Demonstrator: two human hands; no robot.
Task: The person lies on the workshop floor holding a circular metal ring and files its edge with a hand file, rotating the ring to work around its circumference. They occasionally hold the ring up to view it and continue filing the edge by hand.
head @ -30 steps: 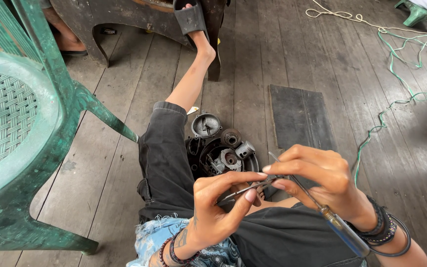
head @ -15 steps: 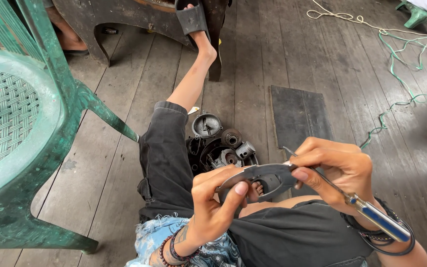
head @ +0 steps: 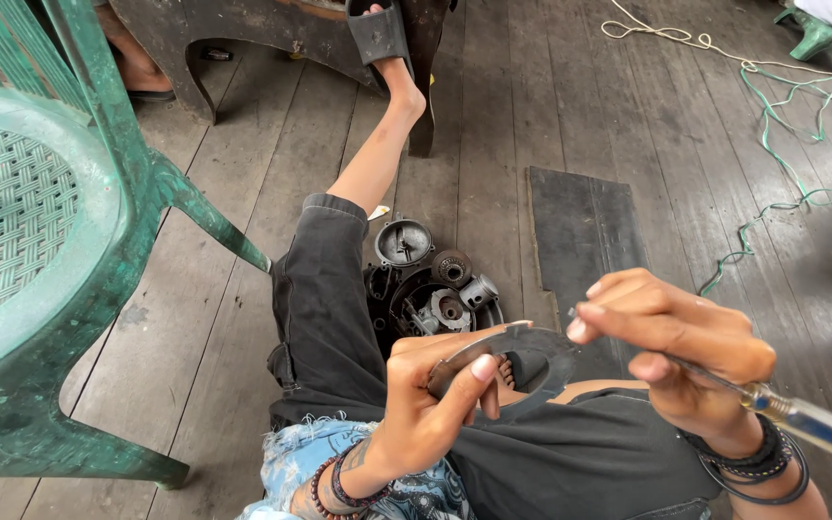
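From the head camera, the left hand [head: 435,409] is closed around a flat, dark metal plate [head: 522,354] with a curved cutout, thumb pressed on its near face, holding it above the lap. The right hand [head: 671,347] is closed around a screwdriver [head: 801,419]; its clear handle with a blue band points toward the lower right, and its tip sits at the right edge of the plate. Black bands circle the right wrist and beaded ones the left.

Below the hands, between the person's legs, a pile of dark engine parts [head: 435,289] lies on the wooden floor [head: 532,116]. A dark mat [head: 585,231] lies just right of the pile. A green plastic chair [head: 40,250] stands at the left. Green cord [head: 772,164] trails across the boards at the upper right, well apart from the hands.
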